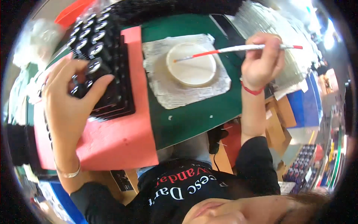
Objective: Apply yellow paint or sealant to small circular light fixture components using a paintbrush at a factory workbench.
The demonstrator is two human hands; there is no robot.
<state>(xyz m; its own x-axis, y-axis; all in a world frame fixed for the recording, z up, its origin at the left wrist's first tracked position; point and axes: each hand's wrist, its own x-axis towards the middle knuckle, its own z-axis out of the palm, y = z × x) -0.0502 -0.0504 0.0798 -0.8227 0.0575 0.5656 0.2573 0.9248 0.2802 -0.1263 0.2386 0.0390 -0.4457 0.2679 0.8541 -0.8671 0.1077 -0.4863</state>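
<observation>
— What were the hands doing?

— The left hand point(69, 100) was curled over a black tray point(102, 67), fingers and thumb clasped on one small round part point(94, 66) at its near left. The right hand point(261, 59) was pinched shut on a thin brush point(238, 48), held almost level above the desk point(197, 115).

— Where did the brush point?

— Its red-banded end reached left over a shallow white dish point(192, 63), the tip hanging above the dish's left rim. I couldn't tell whether it touched. The other red end stuck out to the right past the fingers.

— And the tray?

— It sat on a pink foam pad point(123, 138) at the left of the green desk, rows of round black parts with pale faces filling it toward the far end. The dish lay just right of it, on a sheet of printed paper point(175, 93).

— Anything else nearby?

— A red cord ringed the right wrist, a silver bangle point(71, 173) the left. Ribbed silvery sheets point(268, 22) lay beyond the right hand, and an orange-red tray point(72, 11) lay past the black tray.
</observation>
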